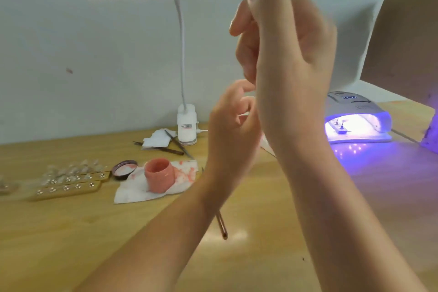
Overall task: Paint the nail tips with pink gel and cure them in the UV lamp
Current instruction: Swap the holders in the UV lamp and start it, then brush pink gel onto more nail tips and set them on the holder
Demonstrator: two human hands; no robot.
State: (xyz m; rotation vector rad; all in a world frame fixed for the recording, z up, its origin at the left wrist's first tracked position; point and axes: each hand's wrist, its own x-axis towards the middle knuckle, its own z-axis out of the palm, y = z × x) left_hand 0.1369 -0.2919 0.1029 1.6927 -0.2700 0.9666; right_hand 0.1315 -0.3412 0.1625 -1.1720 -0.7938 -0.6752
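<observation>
Nail tips (71,173), clear and unpainted, stand on small pegs along two wooden holder strips (68,187) at the left of the wooden surface (260,232). Just right of them a pink gel pot (159,176), smeared with pink on the outside, sits open on a pink-stained white wipe (182,173), with its lid (125,168) lying upside down beside it. Behind these lie a folded white pad (157,138) and slim dark tools (175,144), next to the base of a white desk lamp (187,125) whose lit bar runs across the top; a small label on the base is too blurred to read.

At the right the UV lamp (355,118) glows violet, with a small holder carrying something pink inside it. Its top display shows digits and a line of print below, both unreadable from this angle. A brown cardboard sheet (403,42) leans behind it.

Both hands are raised in mid-air above the surface. The right hand (284,38) has its fingers curled, thumb and forefinger meeting at the top; whether they pinch anything cannot be told. The left hand (232,121) is loosely curled below it, grasping nothing visible. A thin metal tool (221,225) lies on the surface under the left wrist.
</observation>
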